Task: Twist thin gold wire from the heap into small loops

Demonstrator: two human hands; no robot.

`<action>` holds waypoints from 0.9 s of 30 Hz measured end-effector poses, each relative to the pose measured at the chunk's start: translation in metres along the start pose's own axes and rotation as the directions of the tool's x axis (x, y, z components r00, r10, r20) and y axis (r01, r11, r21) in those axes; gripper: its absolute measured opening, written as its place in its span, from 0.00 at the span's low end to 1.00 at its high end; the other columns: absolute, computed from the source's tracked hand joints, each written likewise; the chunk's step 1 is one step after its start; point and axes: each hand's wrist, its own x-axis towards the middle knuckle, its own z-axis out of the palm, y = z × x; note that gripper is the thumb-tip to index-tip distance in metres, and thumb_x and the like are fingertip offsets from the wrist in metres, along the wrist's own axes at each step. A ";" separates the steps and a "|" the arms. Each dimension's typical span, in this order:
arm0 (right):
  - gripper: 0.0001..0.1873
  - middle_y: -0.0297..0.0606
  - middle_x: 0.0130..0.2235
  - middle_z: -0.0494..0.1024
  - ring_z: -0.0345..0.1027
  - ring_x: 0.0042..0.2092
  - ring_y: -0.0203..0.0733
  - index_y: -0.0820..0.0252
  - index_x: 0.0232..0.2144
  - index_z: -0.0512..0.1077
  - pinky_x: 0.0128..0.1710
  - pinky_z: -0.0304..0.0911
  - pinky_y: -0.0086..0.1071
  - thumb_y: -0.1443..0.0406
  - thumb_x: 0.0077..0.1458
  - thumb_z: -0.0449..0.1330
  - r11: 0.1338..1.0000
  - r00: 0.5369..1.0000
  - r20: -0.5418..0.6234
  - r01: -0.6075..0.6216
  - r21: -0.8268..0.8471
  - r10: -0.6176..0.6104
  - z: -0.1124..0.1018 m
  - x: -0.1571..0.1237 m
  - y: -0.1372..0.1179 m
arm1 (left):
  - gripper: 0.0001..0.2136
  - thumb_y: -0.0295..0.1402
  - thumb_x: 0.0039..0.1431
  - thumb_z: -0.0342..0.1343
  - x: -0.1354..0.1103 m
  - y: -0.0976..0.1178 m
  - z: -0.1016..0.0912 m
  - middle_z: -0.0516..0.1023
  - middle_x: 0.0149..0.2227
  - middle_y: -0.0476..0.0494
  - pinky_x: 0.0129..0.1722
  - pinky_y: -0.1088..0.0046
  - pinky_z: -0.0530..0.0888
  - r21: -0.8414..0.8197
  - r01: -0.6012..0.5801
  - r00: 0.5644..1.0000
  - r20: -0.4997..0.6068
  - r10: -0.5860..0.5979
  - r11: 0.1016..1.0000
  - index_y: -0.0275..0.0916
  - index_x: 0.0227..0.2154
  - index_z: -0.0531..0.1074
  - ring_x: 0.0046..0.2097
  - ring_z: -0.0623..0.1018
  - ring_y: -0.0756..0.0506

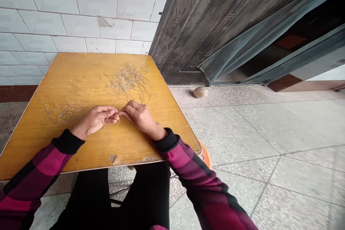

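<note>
My left hand (101, 118) pinches a thin looped wire (115, 105) between thumb and fingers, above the wooden table (124, 147). Close against it, the closed fingers of my right hand (138, 115) meet the same wire; their exact grip is partly hidden. Beyond my hands lies a tangled heap of thin wire pieces (128, 79), some with loops and some with loose straight ends. To the left of my left hand spreads a second heap of looped wires (64, 113). A few separate wire loops (77, 85) rest between the two heaps.
A white tiled wall (88, 3) borders the table's far edge. On the right are a dark carved door (185, 25) and a grey curtain (242, 39). A round object (201, 92) sits on the tiled floor (242, 133). An orange stool (206, 156) shows beside the table's near right corner.
</note>
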 end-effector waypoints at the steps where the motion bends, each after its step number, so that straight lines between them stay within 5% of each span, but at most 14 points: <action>1: 0.19 0.39 0.32 0.70 0.61 0.29 0.33 0.63 0.33 0.72 0.28 0.54 0.27 0.57 0.67 0.48 1.000 1.000 -0.002 0.002 -0.017 -0.002 0.000 0.000 -0.001 | 0.11 0.35 0.44 0.69 0.000 0.000 0.001 0.80 0.28 0.42 0.36 0.69 0.74 -0.010 -0.003 1.000 0.001 0.003 1.000 0.33 0.28 0.79 0.32 0.78 0.48; 12: 0.20 0.38 0.31 0.67 0.57 0.26 0.32 0.63 0.29 0.71 0.25 0.49 0.28 0.57 0.66 0.48 0.996 0.999 -0.028 -0.025 -0.089 0.022 0.005 0.000 -0.007 | 0.11 0.35 0.43 0.69 0.001 -0.009 0.003 0.78 0.26 0.45 0.35 0.70 0.73 0.028 -0.059 0.997 -0.048 0.060 0.998 0.34 0.26 0.77 0.30 0.76 0.49; 18: 0.18 0.39 0.31 0.69 0.59 0.28 0.33 0.62 0.33 0.73 0.26 0.52 0.28 0.60 0.66 0.48 0.997 0.999 -0.029 -0.018 -0.071 0.016 0.006 0.000 -0.011 | 0.08 0.32 0.44 0.66 0.002 -0.011 0.009 0.71 0.22 0.51 0.29 0.75 0.67 0.058 -0.179 0.967 -0.174 0.187 0.982 0.35 0.23 0.74 0.26 0.70 0.53; 27: 0.15 0.43 0.38 0.76 0.69 0.35 0.37 0.63 0.47 0.71 0.34 0.63 0.30 0.61 0.65 0.51 0.982 0.993 -0.003 -0.113 0.154 0.115 0.016 -0.001 -0.014 | 0.06 0.29 0.46 0.64 0.005 -0.017 0.012 0.72 0.26 0.50 0.36 0.76 0.68 -0.231 -0.153 0.977 -0.180 0.113 0.961 0.35 0.24 0.72 0.32 0.71 0.53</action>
